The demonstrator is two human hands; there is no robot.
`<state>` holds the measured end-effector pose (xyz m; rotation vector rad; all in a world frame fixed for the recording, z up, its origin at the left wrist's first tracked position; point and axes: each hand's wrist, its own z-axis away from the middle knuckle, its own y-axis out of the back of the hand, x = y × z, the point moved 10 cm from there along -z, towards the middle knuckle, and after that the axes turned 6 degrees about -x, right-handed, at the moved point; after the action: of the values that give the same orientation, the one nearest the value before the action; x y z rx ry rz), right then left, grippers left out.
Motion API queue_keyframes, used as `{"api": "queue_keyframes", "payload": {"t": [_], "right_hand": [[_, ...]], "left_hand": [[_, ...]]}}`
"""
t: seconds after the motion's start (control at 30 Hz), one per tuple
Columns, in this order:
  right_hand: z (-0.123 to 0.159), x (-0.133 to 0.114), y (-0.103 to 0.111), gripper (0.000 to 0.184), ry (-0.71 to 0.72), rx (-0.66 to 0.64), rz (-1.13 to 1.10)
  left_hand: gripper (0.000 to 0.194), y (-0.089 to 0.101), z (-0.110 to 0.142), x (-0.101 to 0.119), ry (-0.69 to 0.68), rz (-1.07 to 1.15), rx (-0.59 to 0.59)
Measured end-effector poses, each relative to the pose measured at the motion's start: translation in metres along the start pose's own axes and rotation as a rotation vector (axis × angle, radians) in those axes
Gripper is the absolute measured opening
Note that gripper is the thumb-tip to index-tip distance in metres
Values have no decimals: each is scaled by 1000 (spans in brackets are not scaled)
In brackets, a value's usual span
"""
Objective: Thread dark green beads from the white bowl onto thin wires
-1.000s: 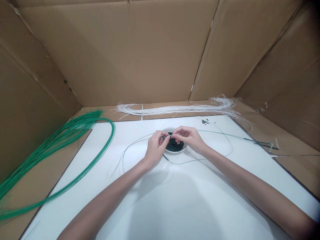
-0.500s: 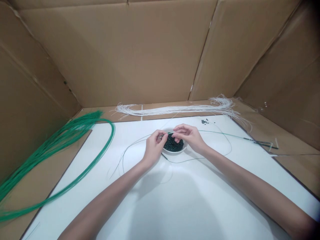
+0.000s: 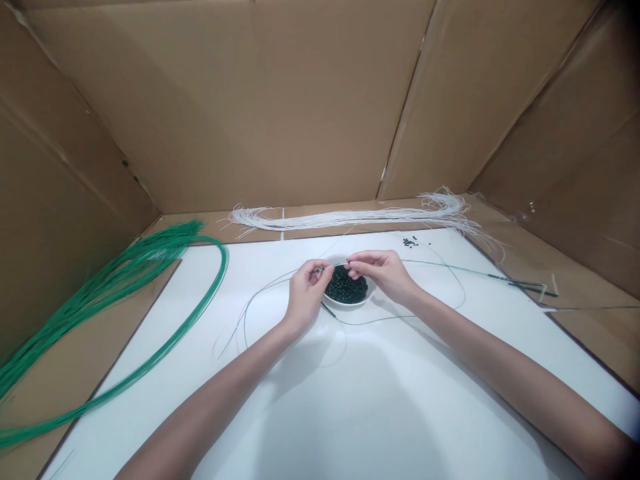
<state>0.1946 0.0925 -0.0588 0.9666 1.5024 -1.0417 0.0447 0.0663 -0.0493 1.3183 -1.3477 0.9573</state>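
The left hand is closed in a pinch, holding a thin green wire at its fingertips just over a white bowl of dark green beads. The right hand curves over the bowl's rim near that wire; whether it grips, I cannot tell. The bowl sits on a white surface, with a green wire bundle at 9 o'clock and white strands at 12 o'clock.

two bare slender forearms ending in narrow hands
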Motion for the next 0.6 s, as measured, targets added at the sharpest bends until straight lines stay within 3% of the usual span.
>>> {"api": "queue_keyframes", "payload": {"t": [0.6], "right_hand": [[-1,0,-3,16,3,-38,-6]], "left_hand": [[18,-1,0,3,-27,46,-6]]}}
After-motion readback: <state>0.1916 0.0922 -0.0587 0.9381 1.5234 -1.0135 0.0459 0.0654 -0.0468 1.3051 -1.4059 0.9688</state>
